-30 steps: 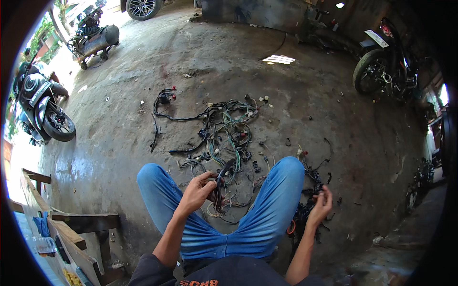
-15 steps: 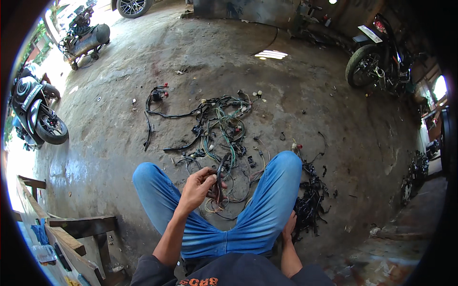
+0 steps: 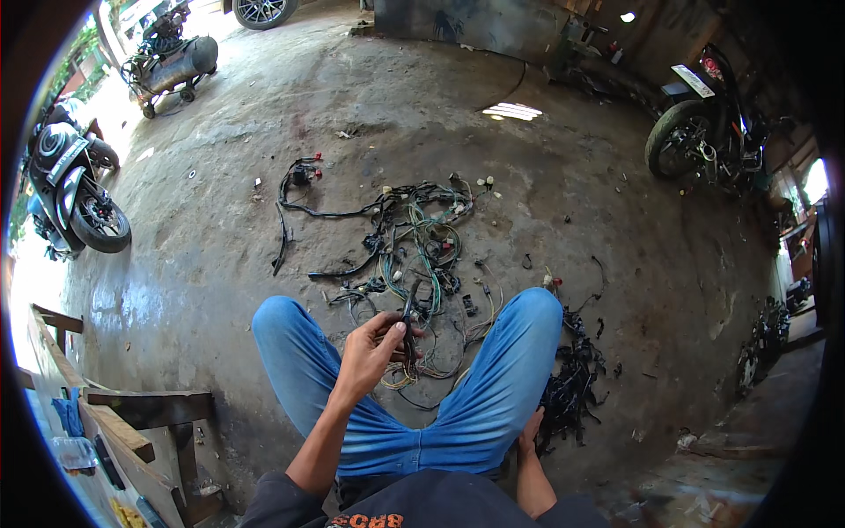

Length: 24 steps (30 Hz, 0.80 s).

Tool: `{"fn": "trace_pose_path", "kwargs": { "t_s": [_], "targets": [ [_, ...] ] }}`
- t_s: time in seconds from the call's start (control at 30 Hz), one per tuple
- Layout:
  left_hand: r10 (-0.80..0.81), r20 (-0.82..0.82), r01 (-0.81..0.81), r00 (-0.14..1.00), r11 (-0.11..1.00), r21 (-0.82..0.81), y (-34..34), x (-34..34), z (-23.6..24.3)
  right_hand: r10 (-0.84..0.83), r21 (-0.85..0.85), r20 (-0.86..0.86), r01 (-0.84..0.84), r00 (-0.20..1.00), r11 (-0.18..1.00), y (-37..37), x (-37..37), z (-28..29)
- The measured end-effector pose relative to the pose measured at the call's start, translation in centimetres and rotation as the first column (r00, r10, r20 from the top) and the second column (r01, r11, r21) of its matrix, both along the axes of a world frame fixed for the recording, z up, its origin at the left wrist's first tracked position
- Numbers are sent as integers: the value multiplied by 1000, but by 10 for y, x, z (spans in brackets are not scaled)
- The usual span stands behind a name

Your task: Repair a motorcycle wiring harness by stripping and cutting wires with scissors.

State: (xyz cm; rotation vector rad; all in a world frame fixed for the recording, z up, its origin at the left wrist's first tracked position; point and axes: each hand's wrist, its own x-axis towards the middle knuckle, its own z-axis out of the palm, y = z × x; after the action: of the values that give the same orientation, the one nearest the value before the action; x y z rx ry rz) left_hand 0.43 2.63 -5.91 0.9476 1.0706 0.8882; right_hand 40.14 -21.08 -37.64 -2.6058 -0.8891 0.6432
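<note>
Between my knees, my left hand [image 3: 377,348] is closed around a black taped section of wiring harness [image 3: 410,308]. The rest of the harness, a tangle of green, yellow and black wires [image 3: 421,233] with small connectors, spreads over the floor in front of me. One dark branch [image 3: 330,209] runs off to the left, ending at a black part with red connectors. Low beside my right thigh is my right hand [image 3: 529,433]; its fingers are partly hidden by the leg. Next to it lies a heap of black tape scraps [image 3: 570,392].
Two motorcycles stand in view, one at the left [image 3: 84,198] and one at the far right [image 3: 700,132]. An air compressor [image 3: 180,69] sits at the far left. By my left side is a wooden bench [image 3: 123,431] with a clear plastic container on it.
My left thumb has shifted and now lies stretched along the black harness section. The whole view has shifted slightly. My right hand stays beside the thigh.
</note>
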Motion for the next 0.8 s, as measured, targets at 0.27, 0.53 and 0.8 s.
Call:
{"fn": "trace_pose_path", "kwargs": {
  "t_s": [0.27,0.53,0.8],
  "targets": [
    [34,105,-28,994,998,-51,-2,-6,-12,-5,38,-384,22,923,999,-1,29,48],
    [37,393,26,919,988,-155,0,28,-26,-262,-131,-711,243,653,961,5,28,269],
    [52,555,157,830,934,-321,0,73,-37,397,388,-918,214,2,896,77,-105,354]
  ]
}}
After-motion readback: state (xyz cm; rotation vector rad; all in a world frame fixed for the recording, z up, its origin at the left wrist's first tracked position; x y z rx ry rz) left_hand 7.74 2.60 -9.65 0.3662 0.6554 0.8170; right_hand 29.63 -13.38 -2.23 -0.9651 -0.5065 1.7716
